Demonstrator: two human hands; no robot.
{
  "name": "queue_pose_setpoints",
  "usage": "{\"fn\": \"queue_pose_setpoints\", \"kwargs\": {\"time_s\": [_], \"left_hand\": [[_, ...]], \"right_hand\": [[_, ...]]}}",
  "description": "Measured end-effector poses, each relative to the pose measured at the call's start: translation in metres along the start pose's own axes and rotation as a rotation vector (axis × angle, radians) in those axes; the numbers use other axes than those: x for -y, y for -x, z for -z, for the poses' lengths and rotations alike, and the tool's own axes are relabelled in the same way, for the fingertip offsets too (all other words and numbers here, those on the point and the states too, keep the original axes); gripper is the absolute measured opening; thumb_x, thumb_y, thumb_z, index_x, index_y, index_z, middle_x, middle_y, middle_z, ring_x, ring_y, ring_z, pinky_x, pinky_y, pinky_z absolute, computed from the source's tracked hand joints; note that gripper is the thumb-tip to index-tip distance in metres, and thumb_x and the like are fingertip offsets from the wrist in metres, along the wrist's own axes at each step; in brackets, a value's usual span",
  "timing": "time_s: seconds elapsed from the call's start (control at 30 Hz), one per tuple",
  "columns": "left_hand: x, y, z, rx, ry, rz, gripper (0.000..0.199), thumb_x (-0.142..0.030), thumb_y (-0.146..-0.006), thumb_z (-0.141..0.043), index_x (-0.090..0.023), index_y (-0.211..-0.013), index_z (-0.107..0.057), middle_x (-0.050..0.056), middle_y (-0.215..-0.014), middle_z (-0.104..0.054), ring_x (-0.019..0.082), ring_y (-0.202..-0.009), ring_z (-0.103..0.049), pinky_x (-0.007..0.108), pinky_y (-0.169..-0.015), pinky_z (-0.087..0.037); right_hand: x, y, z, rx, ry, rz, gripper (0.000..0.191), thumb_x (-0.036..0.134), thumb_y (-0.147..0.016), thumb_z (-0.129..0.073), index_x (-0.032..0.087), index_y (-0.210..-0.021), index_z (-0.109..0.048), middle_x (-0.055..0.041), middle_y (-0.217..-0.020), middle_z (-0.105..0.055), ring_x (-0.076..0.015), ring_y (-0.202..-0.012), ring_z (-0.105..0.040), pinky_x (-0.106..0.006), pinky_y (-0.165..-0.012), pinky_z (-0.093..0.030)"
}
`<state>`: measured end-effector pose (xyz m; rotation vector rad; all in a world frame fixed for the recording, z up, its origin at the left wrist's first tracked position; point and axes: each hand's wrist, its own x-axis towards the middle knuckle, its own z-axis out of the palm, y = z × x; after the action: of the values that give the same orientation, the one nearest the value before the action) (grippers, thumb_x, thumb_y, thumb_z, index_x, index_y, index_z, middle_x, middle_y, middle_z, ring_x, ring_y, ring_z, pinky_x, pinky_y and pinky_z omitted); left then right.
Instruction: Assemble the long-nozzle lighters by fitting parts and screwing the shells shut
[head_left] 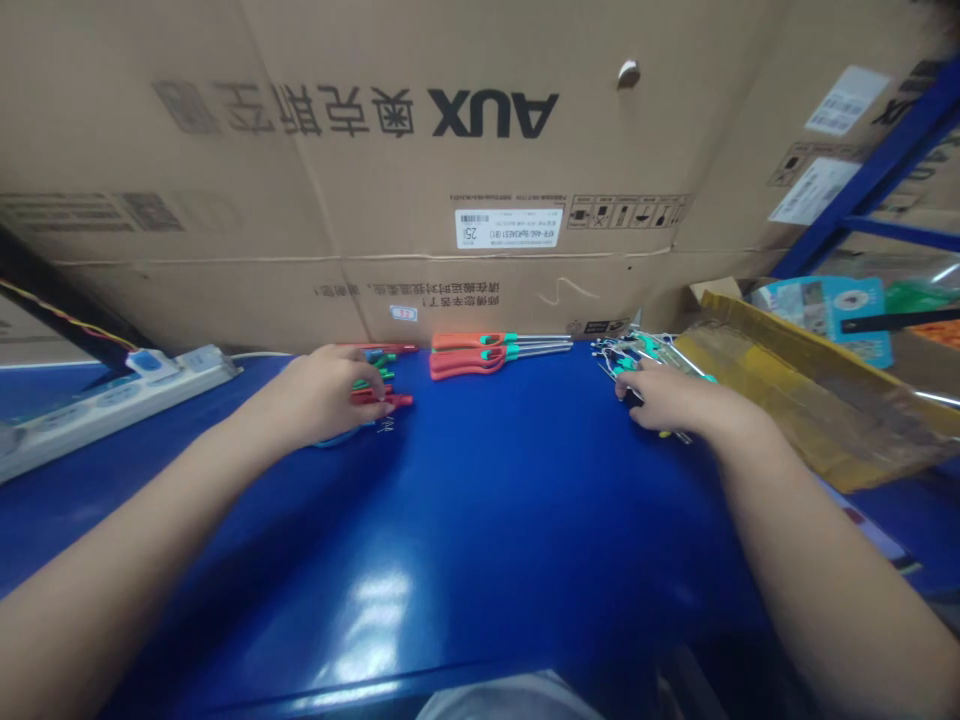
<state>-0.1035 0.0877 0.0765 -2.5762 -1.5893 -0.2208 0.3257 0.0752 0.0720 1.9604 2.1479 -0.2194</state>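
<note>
Long-nosed lighters (469,362) with orange-red handles, teal parts and silver tubes lie side by side against the cardboard. To their left, my left hand (326,395) is on a pile of red, green and blue plastic pieces (379,380). Its thumb and fingers curl round a red piece (401,400) that pokes out past the fingertips. At the right, my right hand (667,400) reaches into a heap of metal tubes with teal parts (645,348) and thin wires. Its fingers are pinched near something small and dark, which they partly hide.
A large cardboard sheet (390,200) stands along the back of the blue tabletop (517,500). A white power strip (120,405) with a plug lies at the left. A taped cardboard box (780,390) sits at the right, below a blue metal frame (877,180).
</note>
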Motion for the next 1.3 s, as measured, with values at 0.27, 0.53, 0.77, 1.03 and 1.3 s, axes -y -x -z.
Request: {"fn": "queue_pose_setpoints", "kwargs": {"time_s": [0.27,0.53,0.77,1.03,1.3], "left_hand": [[0.005,0.017,-0.023,0.012,0.005,0.027,0.02,-0.044,-0.081,-0.069,-0.028,-0.089,-0.079,0.006,-0.093,-0.069,0.025,-0.089,-0.066,0.035,-0.079,-0.052],[0.004,0.017,-0.026,-0.043,-0.064,0.071,0.026,-0.033,-0.091,-0.054,-0.022,-0.08,-0.076,0.011,-0.096,-0.068,0.029,-0.091,-0.065,0.041,-0.079,-0.052],[-0.047,0.034,-0.001,-0.247,-0.059,-0.006,0.028,-0.029,-0.1,-0.046,-0.017,-0.093,-0.07,0.013,-0.108,-0.064,0.031,-0.099,-0.058,0.047,-0.085,-0.05],[-0.131,0.065,-0.029,-0.101,0.342,-0.346,0.018,-0.028,-0.104,-0.048,-0.02,-0.099,-0.064,0.009,-0.111,-0.065,0.025,-0.099,-0.056,0.041,-0.083,-0.051],[-0.109,0.057,-0.049,-0.038,0.527,-0.329,0.037,-0.027,-0.094,-0.064,-0.028,-0.131,-0.057,0.01,-0.136,-0.059,0.028,-0.126,-0.054,0.048,-0.107,-0.044]], "right_hand": [[0.022,0.001,0.0,-0.225,0.015,0.226,0.027,0.027,-0.094,-0.047,0.018,-0.11,-0.067,-0.0123,-0.112,-0.056,-0.0258,-0.101,-0.059,-0.036,-0.09,-0.045],[0.044,0.008,0.002,-0.543,-0.136,0.451,0.019,0.024,-0.097,-0.044,0.019,-0.099,-0.063,-0.0093,-0.11,-0.061,-0.0215,-0.09,-0.062,-0.033,-0.079,-0.046],[0.083,0.034,-0.002,-0.662,-0.458,0.637,0.013,0.025,-0.1,-0.047,0.021,-0.099,-0.059,-0.0088,-0.11,-0.06,-0.0194,-0.092,-0.06,-0.032,-0.078,-0.048],[0.122,0.058,-0.032,-0.31,-0.206,0.969,0.014,0.029,-0.099,-0.054,0.019,-0.104,-0.061,-0.0089,-0.112,-0.062,-0.0214,-0.096,-0.061,-0.033,-0.076,-0.048],[0.105,0.041,-0.033,-0.125,-0.212,0.866,0.005,0.025,-0.097,-0.058,0.02,-0.096,-0.059,-0.0027,-0.098,-0.062,-0.0159,-0.08,-0.058,-0.028,-0.068,-0.04]]}}
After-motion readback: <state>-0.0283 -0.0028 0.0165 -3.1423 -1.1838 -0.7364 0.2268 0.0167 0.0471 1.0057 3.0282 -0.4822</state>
